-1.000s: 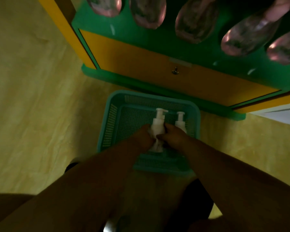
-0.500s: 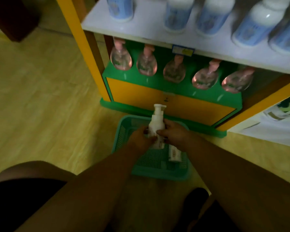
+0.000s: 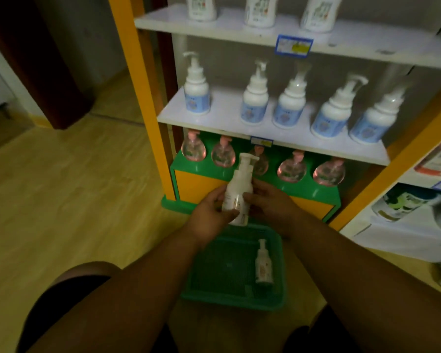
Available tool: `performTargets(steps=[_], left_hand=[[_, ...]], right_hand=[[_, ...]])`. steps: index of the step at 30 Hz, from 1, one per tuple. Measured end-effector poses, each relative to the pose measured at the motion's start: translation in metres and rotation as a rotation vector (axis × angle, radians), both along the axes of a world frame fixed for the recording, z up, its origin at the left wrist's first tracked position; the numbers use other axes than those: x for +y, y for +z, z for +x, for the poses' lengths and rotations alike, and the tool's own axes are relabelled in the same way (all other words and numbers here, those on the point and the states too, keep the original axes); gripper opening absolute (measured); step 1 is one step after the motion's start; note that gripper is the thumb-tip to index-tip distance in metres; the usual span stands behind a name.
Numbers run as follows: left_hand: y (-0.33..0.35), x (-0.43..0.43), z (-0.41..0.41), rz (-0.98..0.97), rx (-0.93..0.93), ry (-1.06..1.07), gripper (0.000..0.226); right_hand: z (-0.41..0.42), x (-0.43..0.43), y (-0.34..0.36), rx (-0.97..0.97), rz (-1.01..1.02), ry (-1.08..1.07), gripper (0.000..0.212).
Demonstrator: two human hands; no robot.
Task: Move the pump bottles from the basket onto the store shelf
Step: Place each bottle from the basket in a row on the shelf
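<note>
Raised off the basket, the pump bottle is clasped by left hand and right hand; it should travel upright toward the twelve-o'clock shelf.

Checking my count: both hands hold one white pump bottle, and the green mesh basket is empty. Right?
Not empty: head view shows a second white pump bottle in the green mesh basket. The left hand and right hand do hold the first bottle.

left hand + right hand: grip white pump bottle | second bottle: in green basket
</note>
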State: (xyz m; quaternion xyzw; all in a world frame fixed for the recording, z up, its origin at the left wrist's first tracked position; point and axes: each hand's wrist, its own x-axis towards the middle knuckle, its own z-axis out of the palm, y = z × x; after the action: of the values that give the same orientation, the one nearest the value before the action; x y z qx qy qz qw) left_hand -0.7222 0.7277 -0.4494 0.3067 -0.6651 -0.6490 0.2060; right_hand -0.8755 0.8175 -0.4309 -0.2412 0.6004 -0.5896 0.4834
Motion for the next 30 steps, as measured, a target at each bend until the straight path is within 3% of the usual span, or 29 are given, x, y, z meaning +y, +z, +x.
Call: performTargets(steps=[8, 12, 15, 17, 22, 26, 30], left_hand=[[0.082, -0.005, -0.010, 0.076, 0.273, -0.047, 0.075], [0.117, -0.007, -0.015, 0.086, 0.340, -0.006, 0.069], [0.139, -0.003, -0.020, 0.114, 0.380, -0.016, 0.065], [0.152, 0.002, -0.023, 0.132, 0.397, -0.012, 0.062], [0.181, 0.015, -0.037, 0.057, 0.400, 0.011, 0.062], [0.199, 0.034, -0.058, -0.106, 0.386, 0.098, 0.066], [0.212, 0.050, -0.077, -0.115, 0.430, 0.108, 0.059]], right_hand=[[-0.018, 0.002, 0.088, 0.100, -0.204, -0.068, 0.029], [-0.024, 0.012, 0.128, 0.138, -0.235, -0.127, 0.045], [-0.022, 0.021, 0.155, 0.223, -0.294, -0.116, 0.030], [-0.022, 0.027, 0.167, 0.240, -0.357, -0.160, 0.033], [-0.033, 0.042, 0.181, 0.217, -0.408, -0.196, 0.037], [-0.040, 0.051, 0.189, 0.222, -0.421, -0.107, 0.044], [-0.055, 0.057, 0.197, 0.192, -0.453, -0.089, 0.043]])
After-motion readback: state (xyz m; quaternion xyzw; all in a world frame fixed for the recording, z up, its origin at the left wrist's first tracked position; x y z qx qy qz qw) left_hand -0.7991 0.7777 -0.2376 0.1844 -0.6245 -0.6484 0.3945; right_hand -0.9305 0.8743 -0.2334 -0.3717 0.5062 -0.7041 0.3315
